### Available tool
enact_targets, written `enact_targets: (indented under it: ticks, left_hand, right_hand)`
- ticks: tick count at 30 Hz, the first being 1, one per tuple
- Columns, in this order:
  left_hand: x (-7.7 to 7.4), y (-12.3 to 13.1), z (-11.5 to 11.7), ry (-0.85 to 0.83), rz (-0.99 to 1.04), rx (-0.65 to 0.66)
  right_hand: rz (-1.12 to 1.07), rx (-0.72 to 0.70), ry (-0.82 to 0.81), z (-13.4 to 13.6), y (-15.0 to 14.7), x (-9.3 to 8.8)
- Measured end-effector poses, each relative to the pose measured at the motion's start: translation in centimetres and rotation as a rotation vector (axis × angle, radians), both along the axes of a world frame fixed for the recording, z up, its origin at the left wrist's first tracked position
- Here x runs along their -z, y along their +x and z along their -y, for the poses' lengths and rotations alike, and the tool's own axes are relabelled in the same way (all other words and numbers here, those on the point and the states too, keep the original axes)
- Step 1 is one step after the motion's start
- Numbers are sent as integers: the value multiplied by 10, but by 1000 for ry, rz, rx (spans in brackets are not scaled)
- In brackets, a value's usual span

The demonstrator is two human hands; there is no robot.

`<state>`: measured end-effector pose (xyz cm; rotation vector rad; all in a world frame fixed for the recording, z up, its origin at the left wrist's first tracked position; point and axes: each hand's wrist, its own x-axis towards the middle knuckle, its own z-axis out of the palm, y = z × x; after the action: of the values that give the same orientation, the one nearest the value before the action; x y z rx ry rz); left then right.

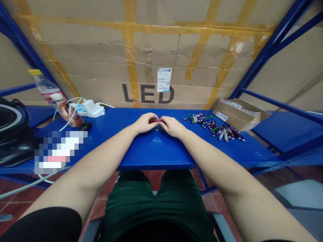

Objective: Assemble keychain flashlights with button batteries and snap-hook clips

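Observation:
Over the middle of the blue tabletop, my left hand (145,123) is closed around a small red keychain flashlight (153,121), mostly hidden by the fingers. My right hand (172,125) meets it from the other side, its thumb and fingertips pinched at the right end of the flashlight. A tiny shiny piece (157,129) shows on the tabletop just below the fingertips. To the right of my right hand lies a pile of keychain flashlights (222,129) in green, silver, red, purple and dark colours. A lone red carabiner clip (185,119) lies at the pile's left edge.
A cardboard box (239,113) stands behind the pile. At left are a drink bottle (59,99), a power strip (97,111) with cables, a dark round object (85,126) and a black appliance (15,134). A large carton marked LED (101,74) backs the blue table (156,151).

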<state>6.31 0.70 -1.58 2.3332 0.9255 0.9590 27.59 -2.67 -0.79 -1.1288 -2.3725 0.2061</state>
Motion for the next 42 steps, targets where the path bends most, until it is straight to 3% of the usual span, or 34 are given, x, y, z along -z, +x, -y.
enact_targets:
  ticks: [9, 18, 32, 42]
  left_hand:
    - [21, 2, -12, -115, 61, 20]
    - [15, 2, -7, -108, 67, 70]
    - [9, 0, -9, -66, -35, -12]
    - [7, 6, 0, 65, -74, 2]
  right_hand:
    - [48, 3, 40, -10, -5, 20]
    - [-13, -11, 27, -13, -4, 20]
    - [-58, -92, 85, -10, 1, 17]
    - [-159, -1, -26, -17, -2, 21]
